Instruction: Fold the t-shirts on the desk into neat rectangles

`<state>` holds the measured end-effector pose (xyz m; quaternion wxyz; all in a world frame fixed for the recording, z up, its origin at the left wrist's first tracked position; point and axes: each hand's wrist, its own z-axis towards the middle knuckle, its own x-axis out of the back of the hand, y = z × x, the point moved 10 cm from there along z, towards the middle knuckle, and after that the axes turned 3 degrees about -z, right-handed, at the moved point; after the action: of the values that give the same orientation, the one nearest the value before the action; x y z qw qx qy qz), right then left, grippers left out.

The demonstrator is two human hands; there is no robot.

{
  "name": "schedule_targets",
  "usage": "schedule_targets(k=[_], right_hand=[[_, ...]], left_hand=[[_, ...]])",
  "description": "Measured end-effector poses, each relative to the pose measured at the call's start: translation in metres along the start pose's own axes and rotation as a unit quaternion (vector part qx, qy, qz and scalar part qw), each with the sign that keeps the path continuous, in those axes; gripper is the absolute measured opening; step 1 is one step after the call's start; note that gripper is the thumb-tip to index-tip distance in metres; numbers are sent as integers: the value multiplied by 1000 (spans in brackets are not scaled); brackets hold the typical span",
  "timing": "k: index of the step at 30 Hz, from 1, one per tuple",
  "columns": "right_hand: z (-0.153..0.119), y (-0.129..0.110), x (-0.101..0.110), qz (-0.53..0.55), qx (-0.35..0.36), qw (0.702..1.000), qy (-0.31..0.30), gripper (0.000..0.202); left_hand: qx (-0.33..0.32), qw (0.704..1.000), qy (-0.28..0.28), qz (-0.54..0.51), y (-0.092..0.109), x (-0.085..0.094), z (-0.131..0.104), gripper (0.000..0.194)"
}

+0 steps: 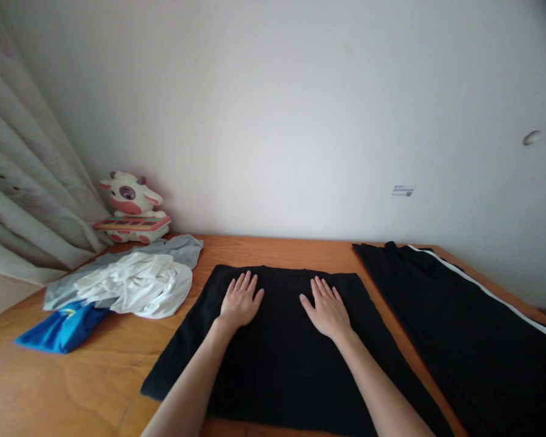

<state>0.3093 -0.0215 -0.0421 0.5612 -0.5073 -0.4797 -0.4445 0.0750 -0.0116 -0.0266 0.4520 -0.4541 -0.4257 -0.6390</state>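
From here I see both hands lying flat on a black cloth (286,352) spread over the middle of the wooden desk (131,376). The left hand (241,300) and the right hand (328,308) each have an open grip, palm down, near its far edge. Black fabric with a white stripe (477,328) lies to the right; at left, a white garment (141,284) overlaps a grey one (184,247), beside something blue (66,328).
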Motion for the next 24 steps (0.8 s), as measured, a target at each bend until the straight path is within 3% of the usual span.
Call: schedule_targets(k=[3,5,9,12,15,18,20,22,24], right_hand=[[4,53,2,-35,-59,998,-16,77],[5,78,1,-47,-95,994,-22,76],[4,92,2,-62,-110,992,-24,75],[4,85,11,-70,-140,987,-25,68],[9,49,25,-54,-147,988,2,60],[19,-26,28,30,-30,999,33,56],[23,-67,22,78,36,996,31,55],[25,-87,11,86,63,994,22,55],[27,-84,2,72,66,995,15,57]], left_hand=[[61,997,-14,36,-61,7,-7,58],[99,994,-16,41,-87,9,-13,59],[133,990,-5,53,-96,13,-21,56],[147,984,28,92,-80,27,-17,54],[89,993,50,58,-35,36,2,51],[0,999,39,-9,25,26,25,45],[-28,999,31,-23,54,13,34,46],[-24,999,24,-28,65,0,36,47],[-5,999,21,-26,61,-9,35,50]])
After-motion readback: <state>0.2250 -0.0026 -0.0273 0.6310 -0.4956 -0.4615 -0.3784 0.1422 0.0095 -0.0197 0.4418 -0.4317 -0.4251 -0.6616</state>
